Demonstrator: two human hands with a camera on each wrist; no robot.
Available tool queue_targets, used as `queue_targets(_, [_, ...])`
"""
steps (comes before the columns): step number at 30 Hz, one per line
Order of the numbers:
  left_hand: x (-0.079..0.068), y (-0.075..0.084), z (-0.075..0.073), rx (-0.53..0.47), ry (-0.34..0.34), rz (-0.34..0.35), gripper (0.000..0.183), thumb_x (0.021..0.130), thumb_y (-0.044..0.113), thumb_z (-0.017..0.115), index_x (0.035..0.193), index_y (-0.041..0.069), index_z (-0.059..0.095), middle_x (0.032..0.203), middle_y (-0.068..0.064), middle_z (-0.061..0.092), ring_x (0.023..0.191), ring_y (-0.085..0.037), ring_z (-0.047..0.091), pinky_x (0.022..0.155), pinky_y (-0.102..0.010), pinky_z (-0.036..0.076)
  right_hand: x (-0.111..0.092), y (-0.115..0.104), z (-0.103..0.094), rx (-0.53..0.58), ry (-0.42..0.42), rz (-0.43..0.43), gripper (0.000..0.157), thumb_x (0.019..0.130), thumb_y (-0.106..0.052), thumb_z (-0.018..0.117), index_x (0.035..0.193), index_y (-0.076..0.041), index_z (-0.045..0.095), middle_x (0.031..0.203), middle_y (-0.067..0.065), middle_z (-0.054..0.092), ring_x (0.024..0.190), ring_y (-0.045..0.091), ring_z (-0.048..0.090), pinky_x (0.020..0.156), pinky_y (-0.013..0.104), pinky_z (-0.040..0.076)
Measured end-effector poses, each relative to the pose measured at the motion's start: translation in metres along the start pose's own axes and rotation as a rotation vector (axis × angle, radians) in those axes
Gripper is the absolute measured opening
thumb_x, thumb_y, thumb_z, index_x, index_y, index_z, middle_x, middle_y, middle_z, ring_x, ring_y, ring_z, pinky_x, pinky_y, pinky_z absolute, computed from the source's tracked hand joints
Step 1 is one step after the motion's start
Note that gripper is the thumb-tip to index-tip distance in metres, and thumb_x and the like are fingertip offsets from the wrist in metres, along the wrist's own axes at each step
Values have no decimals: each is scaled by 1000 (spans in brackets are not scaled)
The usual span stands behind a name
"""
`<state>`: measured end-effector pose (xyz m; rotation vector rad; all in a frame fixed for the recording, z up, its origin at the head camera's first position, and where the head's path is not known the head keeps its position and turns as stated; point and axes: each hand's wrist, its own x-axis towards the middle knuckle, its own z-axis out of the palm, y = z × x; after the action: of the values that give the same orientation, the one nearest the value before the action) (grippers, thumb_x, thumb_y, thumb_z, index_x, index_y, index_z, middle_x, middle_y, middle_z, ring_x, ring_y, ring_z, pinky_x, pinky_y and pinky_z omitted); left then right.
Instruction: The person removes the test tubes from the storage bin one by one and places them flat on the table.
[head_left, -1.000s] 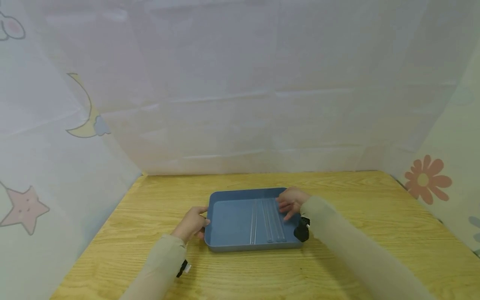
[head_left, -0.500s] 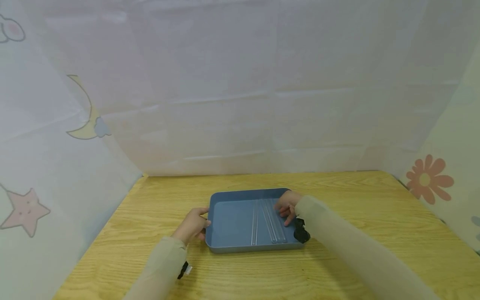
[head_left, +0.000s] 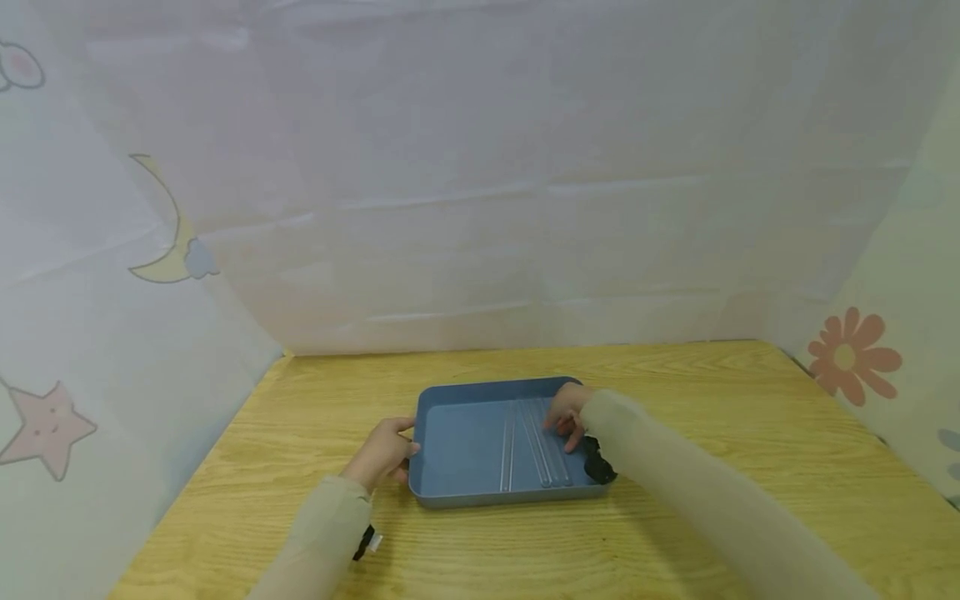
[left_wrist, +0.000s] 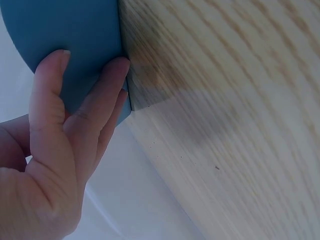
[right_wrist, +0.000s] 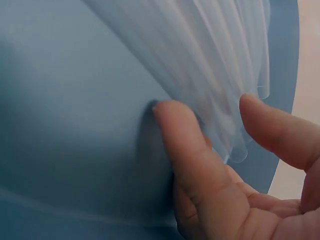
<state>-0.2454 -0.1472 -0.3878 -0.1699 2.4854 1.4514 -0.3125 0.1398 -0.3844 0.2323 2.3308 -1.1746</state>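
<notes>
A shallow blue tray (head_left: 457,450) lies on the wooden table in the head view. Against its left end wall rests my left hand (head_left: 385,450), its fingertips on the outside of the tray in the left wrist view. My right hand (head_left: 566,415) reaches into the right half of the tray. There its thumb and index finger pinch a bunch of long clear tubes (right_wrist: 215,45) from both sides. Some tubes have rounded ends. Apart from the bunch, to its left, lies another clear tube or a close pair (head_left: 507,458). The far ends are partly hidden by the right hand.
The wooden table (head_left: 315,417) extends around the tray on all sides. Behind it hangs a pale sheet (head_left: 480,250), with printed walls at left and right. A black wrist device (head_left: 597,461) sits over the tray's right edge.
My right hand has moved slightly left and its fingers have drawn in around the bunch. The near ends of those tubes have come closer together, a little rightward. The left hand stays put.
</notes>
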Motion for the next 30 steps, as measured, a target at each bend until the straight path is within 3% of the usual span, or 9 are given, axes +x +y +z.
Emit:
queue_targets(11, [0,-1,1,5,5,7,52,95,-9,51,145,-8,37,109,-28,63,69,-23,65,49,-32,52,21,5,4,-29,73,9,24,83,9,67,104,16,58,84,23,58,78,32,60,60,39,58])
queue_targets(18, [-1,-1,2,13,8,10,51,95,-10,51,144,-9,38,96,-21,66,67,-23,65,50,-32,53,27,12,4,3,71,-14,57,84,6,65,132,17,38,90,22,54,74,28,54,57,40,57])
queue_targets(24, [-1,-1,2,8,11,15,51,95,-9,51,144,-9,38,96,-21,67,69,-24,66,50,-32,53,17,12,-1,48,45,-37,40,83,2,60,119,15,47,92,22,53,73,28,51,59,41,57])
queue_targets(28, [-2,0,3,2,8,23,50,95,-10,51,143,-10,38,94,-20,67,68,-24,66,49,-31,53,7,11,-5,89,19,-43,41,86,-1,54,123,16,46,95,22,51,74,27,50,61,40,58])
queue_targets(30, [-2,0,3,4,11,24,51,94,-10,51,143,-10,39,93,-19,66,66,-23,65,49,-31,53,4,11,-7,109,13,-53,44,86,-1,51,126,16,44,91,19,50,68,24,49,57,35,56])
